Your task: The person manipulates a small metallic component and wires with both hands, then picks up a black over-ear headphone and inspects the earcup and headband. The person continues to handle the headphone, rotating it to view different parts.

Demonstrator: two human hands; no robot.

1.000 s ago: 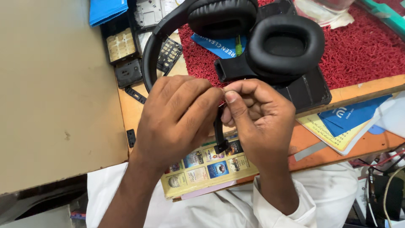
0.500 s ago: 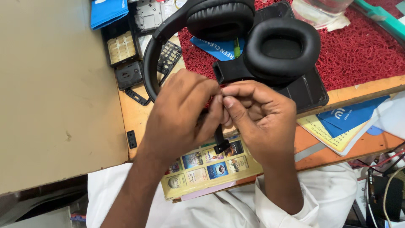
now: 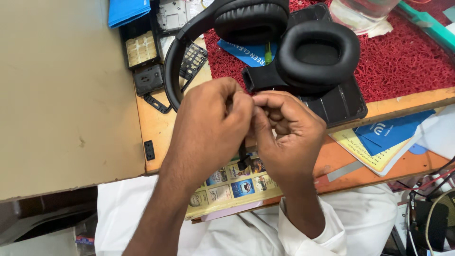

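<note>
Bench [image 3: 156, 128], orange-topped, carries a red mat [image 3: 403, 61] at its far side. Headphones [image 3: 284, 47], black with thick ear pads, rest half on the mat, just beyond both hands. Left hand [image 3: 208, 128] and right hand [image 3: 284, 137] meet fingertip to fingertip, fingers pinched on a thin black cable [image 3: 243, 154] that hangs below them over a printed card [image 3: 232, 185].
</note>
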